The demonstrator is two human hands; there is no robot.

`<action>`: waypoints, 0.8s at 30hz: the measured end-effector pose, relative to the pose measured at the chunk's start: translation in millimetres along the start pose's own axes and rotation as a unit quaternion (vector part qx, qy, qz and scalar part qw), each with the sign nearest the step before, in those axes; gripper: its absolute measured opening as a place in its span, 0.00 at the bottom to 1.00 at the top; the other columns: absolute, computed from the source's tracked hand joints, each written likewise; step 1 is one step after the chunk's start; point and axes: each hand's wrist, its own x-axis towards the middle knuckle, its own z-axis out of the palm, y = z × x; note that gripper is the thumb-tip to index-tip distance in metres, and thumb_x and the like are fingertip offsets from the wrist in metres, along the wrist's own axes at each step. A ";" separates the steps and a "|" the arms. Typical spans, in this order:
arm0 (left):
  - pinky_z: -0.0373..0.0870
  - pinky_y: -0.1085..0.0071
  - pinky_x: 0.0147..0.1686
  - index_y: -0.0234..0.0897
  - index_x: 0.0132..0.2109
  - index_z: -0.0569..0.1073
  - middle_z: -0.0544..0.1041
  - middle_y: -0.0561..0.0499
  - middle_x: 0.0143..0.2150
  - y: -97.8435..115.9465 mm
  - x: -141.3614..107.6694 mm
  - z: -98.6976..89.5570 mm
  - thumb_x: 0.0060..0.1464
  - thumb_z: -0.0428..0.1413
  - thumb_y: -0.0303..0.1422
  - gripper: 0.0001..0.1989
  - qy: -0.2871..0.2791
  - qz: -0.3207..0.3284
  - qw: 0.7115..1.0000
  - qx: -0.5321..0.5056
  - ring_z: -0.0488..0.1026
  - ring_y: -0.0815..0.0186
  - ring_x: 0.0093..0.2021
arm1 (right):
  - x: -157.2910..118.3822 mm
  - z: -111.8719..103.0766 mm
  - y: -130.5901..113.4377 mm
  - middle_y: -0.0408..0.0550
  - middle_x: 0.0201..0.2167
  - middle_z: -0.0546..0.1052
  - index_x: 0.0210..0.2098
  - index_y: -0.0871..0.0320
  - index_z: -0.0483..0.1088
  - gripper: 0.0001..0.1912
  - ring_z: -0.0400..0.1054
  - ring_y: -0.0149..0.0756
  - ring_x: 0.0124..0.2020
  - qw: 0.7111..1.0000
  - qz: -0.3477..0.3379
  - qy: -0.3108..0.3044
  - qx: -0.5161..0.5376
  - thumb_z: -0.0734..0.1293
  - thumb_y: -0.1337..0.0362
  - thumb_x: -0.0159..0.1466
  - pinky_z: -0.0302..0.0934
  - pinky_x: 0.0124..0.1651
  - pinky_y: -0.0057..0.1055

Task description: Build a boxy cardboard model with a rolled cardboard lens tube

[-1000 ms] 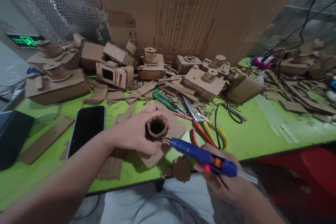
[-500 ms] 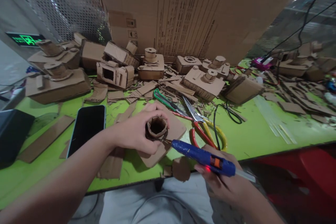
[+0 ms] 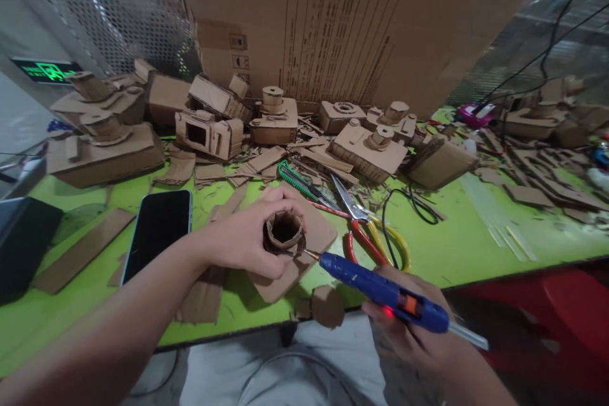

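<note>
The left hand (image 3: 250, 241) is wrapped around a cardboard tube (image 3: 284, 244), its fingers curled over the far side and its thumb along the near side. The tube sits within that grip, open end up, its rim showing between thumb and fingers. The right hand (image 3: 421, 346) is closed around a blue glue gun (image 3: 380, 288), nozzle aimed left at the tube's lower right side, just beside the left thumb; whether the tip touches, I cannot tell.

From the left, a dark block (image 3: 28, 247) stands near the table's edge, then a cardboard strip (image 3: 85, 250) and 1 phone (image 3: 157, 228), screen up, beside the left forearm. Beneath the tube and left hand lies a flat cardboard panel (image 3: 314, 231) with rounded corners. Beyond it rests a green cutter (image 3: 297, 179); 1 cardboard disc (image 3: 328, 306) lies at the near edge. Scissors (image 3: 351, 202) lie right of the cutter, among red and yellow handles. Farther right, clear sticks (image 3: 514, 241) lie on the green table (image 3: 442, 247), well apart from both hands.
</note>
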 end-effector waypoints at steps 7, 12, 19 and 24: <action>0.72 0.63 0.54 0.45 0.51 0.76 0.72 0.51 0.56 -0.6 0.0 0.7 0.45 0.64 0.28 0.23 0.006 0.014 1.000 0.011 0.74 0.57 0.53 | 6.6 -2.1 -3.0 0.35 0.22 0.67 0.34 0.50 0.60 0.15 0.62 0.30 0.17 0.999 -0.022 -0.008 -0.034 0.62 0.60 0.79 0.55 0.22 0.27; 0.72 0.63 0.55 0.45 0.51 0.76 0.70 0.50 0.57 -2.2 -0.9 1.3 0.46 0.64 0.27 0.24 0.000 0.011 1.000 -0.008 0.73 0.57 0.55 | 1.3 -2.2 1.7 0.35 0.22 0.67 0.34 0.50 0.63 0.12 0.62 0.30 0.18 1.000 0.006 -0.005 0.012 0.63 0.62 0.76 0.56 0.22 0.27; 0.72 0.63 0.57 0.45 0.50 0.76 0.72 0.51 0.55 -0.7 -0.7 0.8 0.45 0.64 0.27 0.23 0.008 0.015 1.000 0.009 0.73 0.56 0.55 | 5.0 0.2 1.0 0.33 0.22 0.61 0.33 0.49 0.56 0.14 0.56 0.29 0.17 0.999 0.021 -0.018 0.033 0.64 0.67 0.73 0.51 0.20 0.27; 0.71 0.61 0.57 0.44 0.51 0.75 0.71 0.50 0.56 -1.2 -1.0 1.9 0.45 0.64 0.27 0.24 0.004 0.005 1.000 -0.002 0.73 0.55 0.56 | 5.2 4.6 2.3 0.33 0.22 0.62 0.33 0.49 0.57 0.14 0.56 0.30 0.17 1.000 0.011 -0.012 0.021 0.65 0.67 0.73 0.50 0.20 0.28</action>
